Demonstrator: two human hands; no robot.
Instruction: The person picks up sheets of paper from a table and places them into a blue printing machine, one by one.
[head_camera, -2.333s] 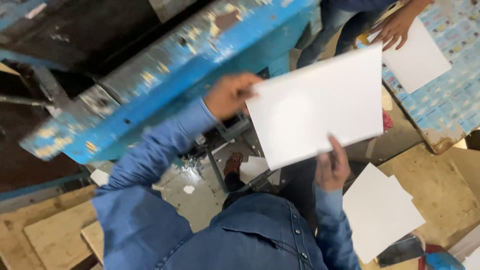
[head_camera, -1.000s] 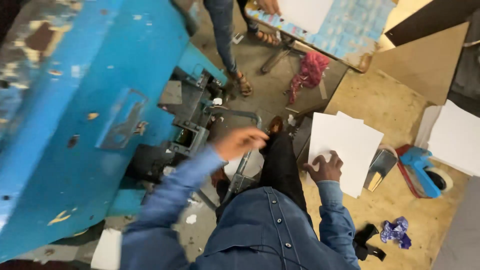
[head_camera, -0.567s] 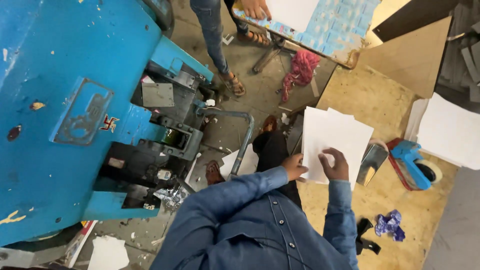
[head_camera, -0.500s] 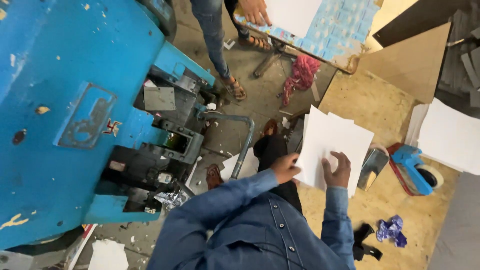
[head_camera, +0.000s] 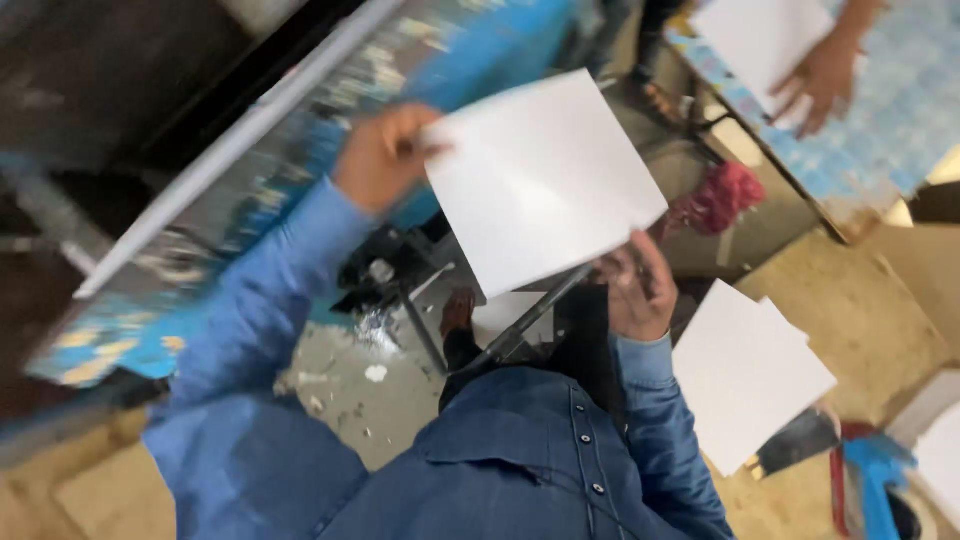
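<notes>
Nearest the camera is the person's blue denim shirt (head_camera: 520, 460), both sleeves reaching forward. The right hand (head_camera: 638, 290) grips the lower right edge of a plain white rectangular sheet of card (head_camera: 540, 178), fingers curled against it. The left hand (head_camera: 385, 155) pinches the sheet's left edge, thumb on top. The sheet is held up in the air, tilted, in front of the worn blue-painted metal machine (head_camera: 300, 180), whose slanted pale edge runs from lower left to upper right.

To the right, a stack of like white sheets (head_camera: 745, 370) lies on the brown wooden board (head_camera: 860, 300), near its left edge. A blue tool (head_camera: 875, 480) sits at the board's lower right, blurred.

Farther off, a pink cloth (head_camera: 722, 196) hangs below a table with a blue patterned top (head_camera: 900, 110). There, another person's hand (head_camera: 815, 80) rests flat on one more white sheet (head_camera: 765, 35).
</notes>
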